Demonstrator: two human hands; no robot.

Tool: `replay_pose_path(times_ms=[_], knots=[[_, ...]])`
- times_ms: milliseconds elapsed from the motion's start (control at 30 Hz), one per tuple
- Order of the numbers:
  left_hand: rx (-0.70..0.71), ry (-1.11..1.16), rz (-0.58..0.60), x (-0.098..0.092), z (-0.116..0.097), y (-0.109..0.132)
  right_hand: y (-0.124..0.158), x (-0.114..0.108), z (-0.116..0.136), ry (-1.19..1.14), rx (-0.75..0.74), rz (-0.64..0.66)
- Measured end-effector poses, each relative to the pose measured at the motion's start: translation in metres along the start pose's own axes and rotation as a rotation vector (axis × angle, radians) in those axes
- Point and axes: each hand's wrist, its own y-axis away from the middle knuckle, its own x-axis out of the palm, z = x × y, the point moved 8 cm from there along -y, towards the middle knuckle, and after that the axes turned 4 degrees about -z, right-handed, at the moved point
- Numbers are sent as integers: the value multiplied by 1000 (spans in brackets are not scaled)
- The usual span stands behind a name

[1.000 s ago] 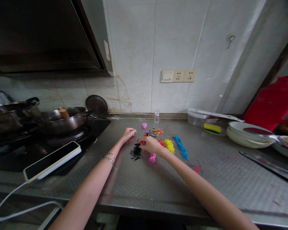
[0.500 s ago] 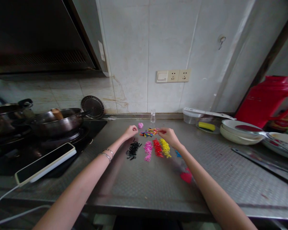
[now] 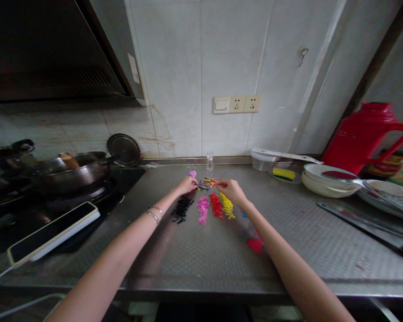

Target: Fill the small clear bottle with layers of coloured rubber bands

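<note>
A small mixed pile of coloured rubber hair bands (image 3: pixel 207 183) lies between my two hands. My left hand (image 3: pixel 188 184) is at its left edge, thumb and fingers pinched together. From the right, my right hand (image 3: pixel 232 191) reaches the other edge with its fingertips pinched too. What either pinch holds is too small to make out. Nearer to me are sorted heaps: black bands (image 3: pixel 182 209), pink bands (image 3: pixel 203 210), red bands (image 3: pixel 216 205) and yellow bands (image 3: pixel 227 206). A bit of blue bands (image 3: pixel 244 214) shows beside my right forearm, which partly hides them.
Behind the pile are a pink lump (image 3: pixel 192 173) and a small clear bottle (image 3: pixel 210 162). A red item in clear plastic (image 3: pixel 254 244) lies by my right forearm. Left are a phone (image 3: pixel 53 232) and pan (image 3: pixel 70 174); right, bowls (image 3: pixel 329 188), a knife (image 3: pixel 366 230) and a red thermos (image 3: pixel 359 138).
My left hand has moved from above the black heap rightward to the mixed pile's edge. My right hand stays at the pile's right side. The view has shifted slightly.
</note>
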Motion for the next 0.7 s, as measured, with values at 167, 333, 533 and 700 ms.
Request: replay_pose_path(times_ms=[167,333,533,700], knots=[[9,-14,-10,-2,1,-2,0,1,2,13,-23,6],[15,28,-26,-6,1,-4,2,2,2,44,-5,16],[-1,118,-89,-30,-4,-1,5,2,6,89,-26,28],[-41,233,-93,-55,-5,20,6,4,6,127,-23,43]])
